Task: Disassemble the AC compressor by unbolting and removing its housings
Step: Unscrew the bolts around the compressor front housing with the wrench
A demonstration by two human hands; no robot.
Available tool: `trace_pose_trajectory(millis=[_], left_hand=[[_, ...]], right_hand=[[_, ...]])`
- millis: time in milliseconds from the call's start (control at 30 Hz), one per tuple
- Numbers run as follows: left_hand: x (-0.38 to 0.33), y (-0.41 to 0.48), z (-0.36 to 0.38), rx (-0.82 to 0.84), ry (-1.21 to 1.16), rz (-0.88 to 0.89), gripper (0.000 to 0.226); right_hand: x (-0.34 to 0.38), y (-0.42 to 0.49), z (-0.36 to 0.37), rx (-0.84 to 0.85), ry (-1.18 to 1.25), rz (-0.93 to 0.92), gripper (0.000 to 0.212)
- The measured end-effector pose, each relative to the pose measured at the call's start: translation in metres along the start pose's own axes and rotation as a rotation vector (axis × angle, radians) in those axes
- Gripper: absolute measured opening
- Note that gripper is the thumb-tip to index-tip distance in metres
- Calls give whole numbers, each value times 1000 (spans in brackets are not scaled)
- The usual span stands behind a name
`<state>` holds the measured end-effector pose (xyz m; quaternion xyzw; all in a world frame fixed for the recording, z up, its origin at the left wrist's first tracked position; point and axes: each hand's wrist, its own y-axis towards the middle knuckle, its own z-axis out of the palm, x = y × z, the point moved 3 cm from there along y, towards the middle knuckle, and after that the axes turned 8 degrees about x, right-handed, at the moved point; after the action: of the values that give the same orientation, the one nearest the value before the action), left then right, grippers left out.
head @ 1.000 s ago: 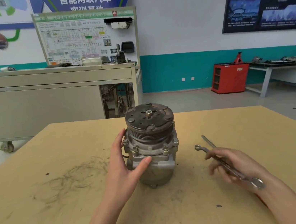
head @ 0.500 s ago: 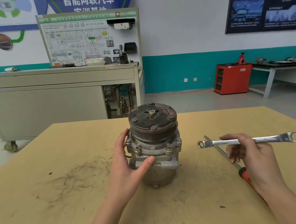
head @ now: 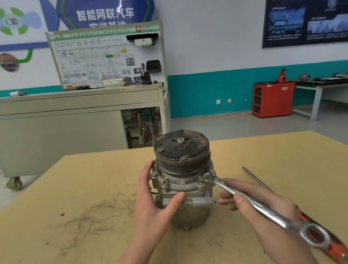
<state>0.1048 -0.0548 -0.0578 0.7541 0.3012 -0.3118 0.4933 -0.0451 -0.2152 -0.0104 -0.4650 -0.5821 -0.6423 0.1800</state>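
Note:
The grey AC compressor (head: pixel 184 174) stands upright in the middle of the tan table (head: pixel 73 245), its rusty pulley on top. Several bolts ring its upper flange. My left hand (head: pixel 154 205) grips the housing from the left, thumb across the front and fingers round the far side. My right hand (head: pixel 260 204) holds a silver ring wrench (head: pixel 265 210) by its shaft. The wrench's far ring sits on the front-right flange bolt (head: pixel 207 176); its other ring points toward me.
A screwdriver with a red-and-black handle (head: pixel 321 232) lies on the table to the right, partly under my right hand. Dark scuff marks (head: pixel 91 220) cover the table's left half. A wheeled cabinet (head: pixel 58 133) stands beyond the far edge.
My right hand swung the wrench from level in the air down and left, setting its small ring on the compressor's front-right flange bolt. The left hand stayed on the housing.

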Motion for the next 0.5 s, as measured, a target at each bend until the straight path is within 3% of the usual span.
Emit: trace_pose_trajectory(millis=[167, 333, 433, 500], left_hand=[[-1, 1, 0, -1, 16, 11, 90], [-8, 7, -7, 21, 101, 16, 101], [-16, 25, -13, 179, 46, -23, 116], [-22, 39, -16, 302, 14, -25, 111]], right_hand=[[-1, 3, 5, -35, 35, -28, 32], [1, 2, 10, 2, -161, -105, 20], [1, 4, 12, -30, -235, -154, 21], [0, 7, 12, -47, -200, -134, 20]])
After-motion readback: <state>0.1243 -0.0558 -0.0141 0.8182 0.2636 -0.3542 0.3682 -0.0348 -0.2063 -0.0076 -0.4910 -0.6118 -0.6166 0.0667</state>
